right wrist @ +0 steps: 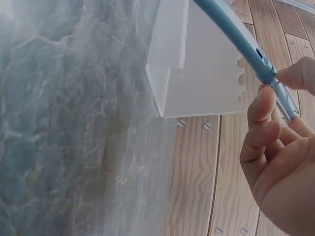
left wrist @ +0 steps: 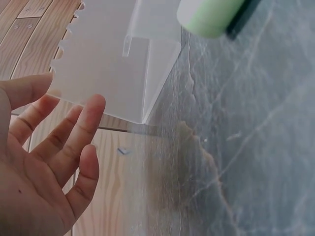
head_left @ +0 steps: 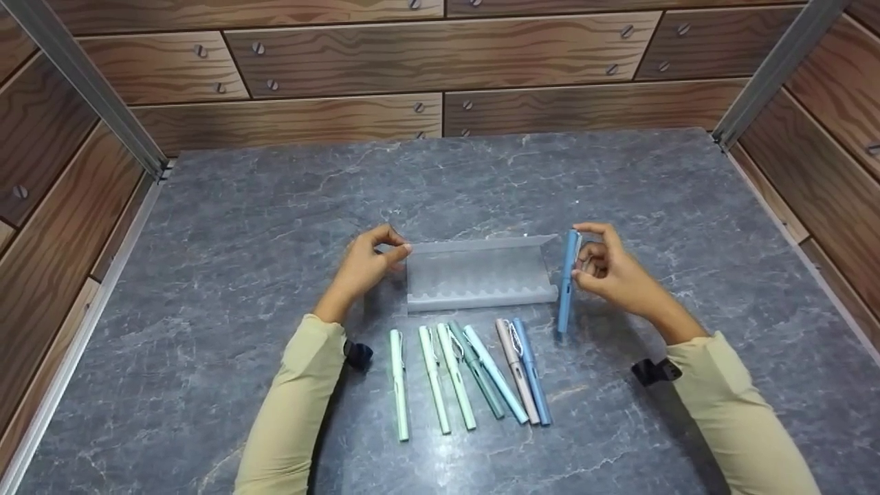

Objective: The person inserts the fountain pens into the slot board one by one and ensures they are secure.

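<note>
Blue pen (head_left: 566, 280) held near-vertical in the right hand (head_left: 612, 271), just off the right end of the frosted plastic pen rack (head_left: 479, 273); its lower tip is near the tabletop (head_left: 619, 179), though contact cannot be confirmed. The right fingers (right wrist: 261, 115) pinch the pen at its clip end between thumb and curled fingers, seen clearly in the right wrist view. Left hand (head_left: 363, 265) sits at the rack's left end, thumb and fingertips closed on its upper corner in the head view (the left wrist view shows the fingers relaxed and slightly spread near the plastic, so firm grip is uncertain). Judged step: one pen picked up and ready to be placed, rack steadied. Next move would call for tipping the pen level and lining it with one scalloped groove. Count: one rack, empty; one pen in hand; seven pens (head_left: 467, 371) lying in a row in front of the rack: three pale green, one darker green, one light blue, one pinkish-beige, one blue.
</note>
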`<state>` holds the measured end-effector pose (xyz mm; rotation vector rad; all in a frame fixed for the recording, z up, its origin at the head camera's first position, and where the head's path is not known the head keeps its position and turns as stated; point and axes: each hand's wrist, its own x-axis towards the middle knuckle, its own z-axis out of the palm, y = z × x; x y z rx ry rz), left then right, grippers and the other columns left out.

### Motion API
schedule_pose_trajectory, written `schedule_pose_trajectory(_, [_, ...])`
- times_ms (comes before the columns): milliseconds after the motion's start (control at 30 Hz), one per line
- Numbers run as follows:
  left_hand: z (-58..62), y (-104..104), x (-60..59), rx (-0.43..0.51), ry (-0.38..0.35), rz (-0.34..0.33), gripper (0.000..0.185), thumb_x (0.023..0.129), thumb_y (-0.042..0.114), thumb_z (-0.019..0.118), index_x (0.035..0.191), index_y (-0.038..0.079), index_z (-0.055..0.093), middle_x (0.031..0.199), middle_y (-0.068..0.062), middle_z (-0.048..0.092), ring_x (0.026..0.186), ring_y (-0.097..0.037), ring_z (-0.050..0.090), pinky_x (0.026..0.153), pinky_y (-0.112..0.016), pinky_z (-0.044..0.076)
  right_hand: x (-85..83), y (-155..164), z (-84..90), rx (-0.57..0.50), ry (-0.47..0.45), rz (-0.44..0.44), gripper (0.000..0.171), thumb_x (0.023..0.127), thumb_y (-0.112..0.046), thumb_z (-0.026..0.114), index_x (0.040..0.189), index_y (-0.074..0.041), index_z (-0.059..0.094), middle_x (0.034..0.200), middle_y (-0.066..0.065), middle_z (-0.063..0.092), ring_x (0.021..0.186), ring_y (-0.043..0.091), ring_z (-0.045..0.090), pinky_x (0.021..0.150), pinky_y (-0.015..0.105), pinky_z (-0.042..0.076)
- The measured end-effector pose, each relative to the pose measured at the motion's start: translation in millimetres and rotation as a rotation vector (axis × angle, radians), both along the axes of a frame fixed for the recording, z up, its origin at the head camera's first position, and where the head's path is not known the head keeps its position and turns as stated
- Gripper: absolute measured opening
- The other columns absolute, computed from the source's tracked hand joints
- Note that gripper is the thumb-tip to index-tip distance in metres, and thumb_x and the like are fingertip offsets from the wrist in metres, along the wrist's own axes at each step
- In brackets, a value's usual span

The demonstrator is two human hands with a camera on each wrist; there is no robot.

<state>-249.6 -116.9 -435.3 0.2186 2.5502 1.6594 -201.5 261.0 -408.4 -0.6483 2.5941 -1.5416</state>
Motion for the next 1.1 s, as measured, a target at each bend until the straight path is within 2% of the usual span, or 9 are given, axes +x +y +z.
schedule_pose_trajectory(167, [0.8, 0, 1.2, -0.005, 0.002, -0.009, 0.016, 0.091, 0.020, 0.066, 0.095, 0.006, 0.063, 0.114, -0.015, 0.065, 0.081, -0.034, 0.072, 0.074, -0.042, 0.058, -4.1, -4, 1.4, 0.040, 0.033, -0.046, 0.065, 0.086, 0.009, 0.058, 0.141, -0.003, 0.025, 0.085, 0.005, 0.051, 0.066, 0.005, 0.050, 0.058, 0.018, 0.043])
schedule_pose_trajectory(500, [0.6, 1, 1.7, -0.019, -0.005, -0.008, 0.015, 0.091, 0.022, 0.066, 0.094, 0.007, 0.063, 0.114, -0.014, 0.066, 0.083, -0.031, 0.072, 0.076, -0.042, 0.057, -13.9, -9, 6.1, 0.074, 0.115, -0.153, 0.066, 0.086, 0.008, 0.061, 0.141, -0.005, 0.028, 0.084, 0.005, 0.053, 0.066, 0.005, 0.049, 0.059, 0.017, 0.041])
schedule_pose_trajectory(667, [1.6, 2, 1.6, -0.032, -0.004, -0.016, 0.015, 0.092, 0.021, 0.065, 0.094, 0.007, 0.062, 0.114, -0.014, 0.066, 0.084, -0.030, 0.072, 0.075, -0.040, 0.058, -15.7, -14, 9.8, 0.081, 0.161, -0.188, 0.064, 0.086, 0.008, 0.059, 0.141, -0.007, 0.029, 0.085, 0.008, 0.054, 0.067, 0.005, 0.048, 0.059, 0.016, 0.040])
schedule_pose_trajectory(867, [3.3, 1, 0.0, -0.036, 0.002, -0.014, 0.015, 0.091, 0.022, 0.065, 0.094, 0.007, 0.063, 0.112, -0.013, 0.066, 0.084, -0.031, 0.071, 0.076, -0.040, 0.057, -20.2, -19, 11.5, 0.152, 0.249, -0.215, 0.063, 0.085, 0.007, 0.058, 0.140, -0.006, 0.031, 0.085, 0.013, 0.057, 0.066, 0.006, 0.048, 0.058, 0.015, 0.039])
schedule_pose_trajectory(1100, [3.4, -1, 0.6, -0.064, 0.012, -0.013, 0.016, 0.092, 0.023, 0.065, 0.094, 0.008, 0.063, 0.110, -0.011, 0.067, 0.082, -0.030, 0.070, 0.072, -0.034, 0.055, -23.9, -20, 7.7, 0.161, 0.309, -0.264, 0.064, 0.084, 0.008, 0.061, 0.139, -0.007, 0.030, 0.085, 0.015, 0.058, 0.063, 0.004, 0.047, 0.058, 0.013, 0.039])
